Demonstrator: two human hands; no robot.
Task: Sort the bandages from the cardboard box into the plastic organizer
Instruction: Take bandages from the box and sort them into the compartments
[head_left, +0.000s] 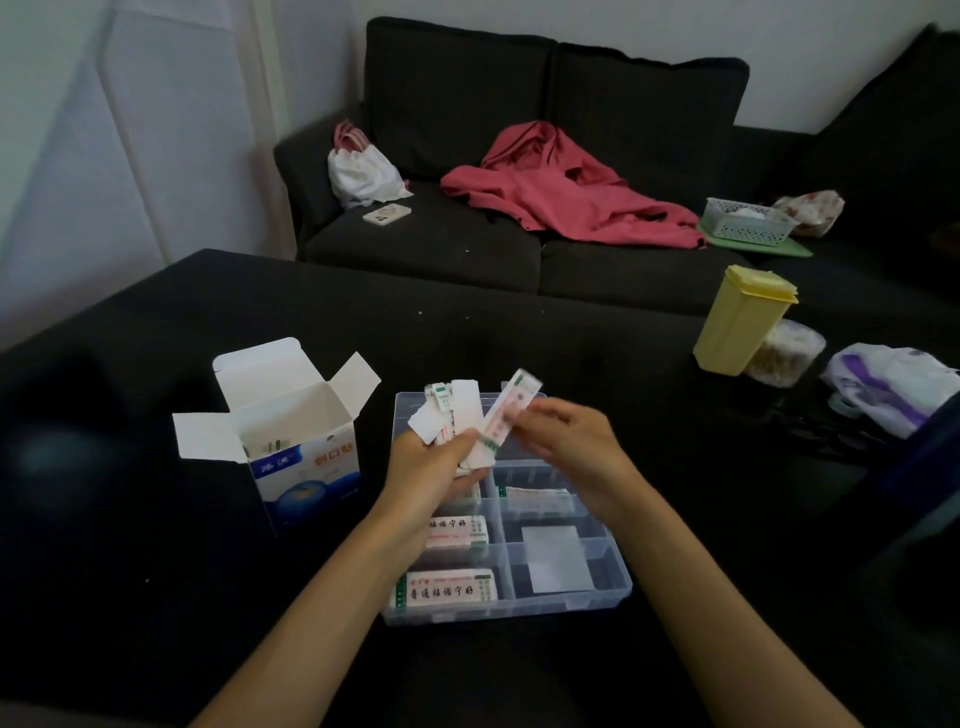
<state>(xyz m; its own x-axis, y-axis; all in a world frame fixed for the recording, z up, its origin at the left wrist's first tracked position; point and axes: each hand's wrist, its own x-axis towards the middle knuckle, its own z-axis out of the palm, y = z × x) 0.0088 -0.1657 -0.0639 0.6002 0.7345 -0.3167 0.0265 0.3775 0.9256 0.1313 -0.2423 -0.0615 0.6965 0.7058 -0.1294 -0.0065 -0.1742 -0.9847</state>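
Left hand: the left hand (436, 467), sitting at centre frame, is curling closed around a fanned bunch of white paper-wrapped bandage strips (457, 415), their ends sticking up and away toward the top of the frame.

Right hand: the right hand (566, 441), just right of centre, is pinching one long white bandage strip with red and green print (506, 415) between thumb and fingertips; the other fingers are blurred, so how far they are spread is hard to tell.

Strip axis: the pinched strip is lying diagonally, its low end meeting the bunch in the left hand and its high end pointing to the upper right.

Organizer: the clear plastic organizer with divided compartments (618, 587) is lying directly below both hands, running down to lower centre; printed bandage stacks are filling the left column and one right-column cell, and a plain white square is lying in the right cell nearest the lower edge.

Source: the white-and-blue cardboard box with open flaps (306, 467) is standing left of centre, just beside the organizer; a few strips seem to be remaining inside.

Deciding relation: the compartments are lying below and toward the lower frame from the right hand, which is nearer the right column, so the strip probably needs turning crosswise before lowering.

Progress: judging by the filled cells, sorting is well along but not finished.
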